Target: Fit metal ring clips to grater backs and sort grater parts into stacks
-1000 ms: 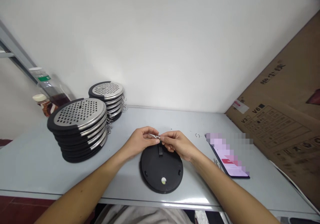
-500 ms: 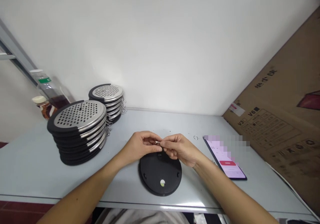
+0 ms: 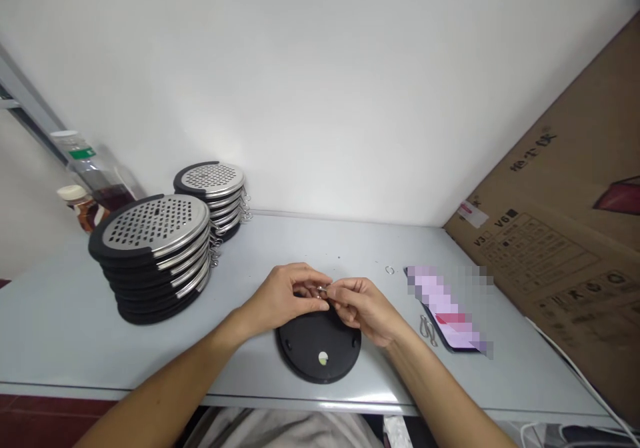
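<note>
Both hands meet over the far edge of a round black disc [image 3: 320, 348], which lies on the table and carries a small white-green sticker. My left hand [image 3: 287, 293] curls its fingers and thumb around a small shiny metal piece [image 3: 321, 291], perhaps a ring or clip. The same piece is pinched by the thumb and fingers of my right hand [image 3: 363, 307]. Fingers hide most of it and the disc's far edge. A loose metal ring [image 3: 390, 270] lies beyond my right hand. Metal snap clips [image 3: 429, 331] rest right of my right wrist.
At left stand a near stack [image 3: 155, 255] and a far stack [image 3: 213, 191] of round discs with perforated metal faces and hanging clips. Behind them are a bottle [image 3: 95, 175] and a jar [image 3: 80, 201]. At right are a phone [image 3: 450, 321] and a large carton [image 3: 560, 235].
The view has shifted slightly. My hands have turned a little around the metal piece, and more of it shows. The snap clips beside the phone have come clear of my right forearm.
</note>
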`<state>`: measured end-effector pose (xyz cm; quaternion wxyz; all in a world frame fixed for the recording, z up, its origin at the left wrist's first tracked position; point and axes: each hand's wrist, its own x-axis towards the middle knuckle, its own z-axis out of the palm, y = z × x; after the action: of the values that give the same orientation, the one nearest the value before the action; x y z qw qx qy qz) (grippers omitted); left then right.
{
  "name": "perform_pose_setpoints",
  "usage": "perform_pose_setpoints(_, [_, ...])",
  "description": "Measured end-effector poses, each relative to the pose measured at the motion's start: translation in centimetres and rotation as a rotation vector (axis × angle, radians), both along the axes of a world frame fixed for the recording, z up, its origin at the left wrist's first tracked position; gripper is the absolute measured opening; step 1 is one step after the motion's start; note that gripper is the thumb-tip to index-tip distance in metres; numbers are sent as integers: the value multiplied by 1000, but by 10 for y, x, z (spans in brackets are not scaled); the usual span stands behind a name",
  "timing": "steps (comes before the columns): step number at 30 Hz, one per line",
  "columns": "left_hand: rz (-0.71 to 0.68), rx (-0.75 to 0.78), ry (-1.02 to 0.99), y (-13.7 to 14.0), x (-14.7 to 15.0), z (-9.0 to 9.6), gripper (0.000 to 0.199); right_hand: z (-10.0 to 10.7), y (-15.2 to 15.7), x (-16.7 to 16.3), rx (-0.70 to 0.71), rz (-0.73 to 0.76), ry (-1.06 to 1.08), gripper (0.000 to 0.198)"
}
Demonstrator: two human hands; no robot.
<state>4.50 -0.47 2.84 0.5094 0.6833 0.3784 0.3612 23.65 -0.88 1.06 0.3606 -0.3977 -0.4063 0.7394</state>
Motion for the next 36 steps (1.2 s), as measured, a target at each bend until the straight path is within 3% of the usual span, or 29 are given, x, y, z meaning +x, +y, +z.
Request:
perform_pose_setpoints(5, [21, -168, -61, 4, 1, -7, 20, 0, 3, 0, 9, 14, 33, 28])
perform_pose_setpoints(11, [144, -283, -37, 15, -8, -14, 25, -4, 5, 4, 81, -68, -97, 24])
perform_pose_setpoints(15, [78, -336, -37, 12, -7, -12, 26, -6, 6, 6, 141, -82, -155, 23])
perform_pose_setpoints(18, [27, -277, 2, 11, -5, -8, 23, -7, 5, 6, 172, -66, -161, 23])
perform_pose_setpoints(22, [162, 41, 274, 14, -15, -3, 20, -6, 6, 8, 205, -53, -154, 21])
perform_pose_setpoints(24, [149, 153, 446, 16, -23, -2, 19, -6, 6, 9, 238, -61, -176, 20])
perform_pose_setpoints(28, [44, 193, 584, 17, -31, -2, 19, -5, 7, 11, 274, -89, -221, 21])
perform_pose_setpoints(36, [-5, 170, 582, 14, -24, -6, 11, -4, 6, 10, 271, -71, -242, 19])
